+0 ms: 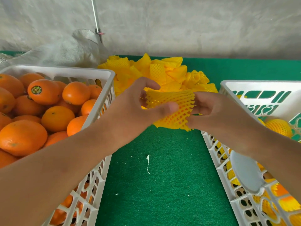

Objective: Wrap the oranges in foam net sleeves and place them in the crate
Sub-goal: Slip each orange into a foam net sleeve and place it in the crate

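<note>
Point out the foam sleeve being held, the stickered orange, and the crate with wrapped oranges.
foam sleeve [172, 110], head view, stretched mesh middle.
stickered orange [44, 92], head view, skin beside sticker.
crate [226, 85], head view, far-left rim corner.

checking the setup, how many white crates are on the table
2: one crate at left holding bare oranges, one crate at right with wrapped ones.

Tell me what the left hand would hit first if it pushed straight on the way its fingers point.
Probably the pile of loose foam net sleeves right behind the sleeved orange that the left hand and right hand hold; depth is unclear.
</note>
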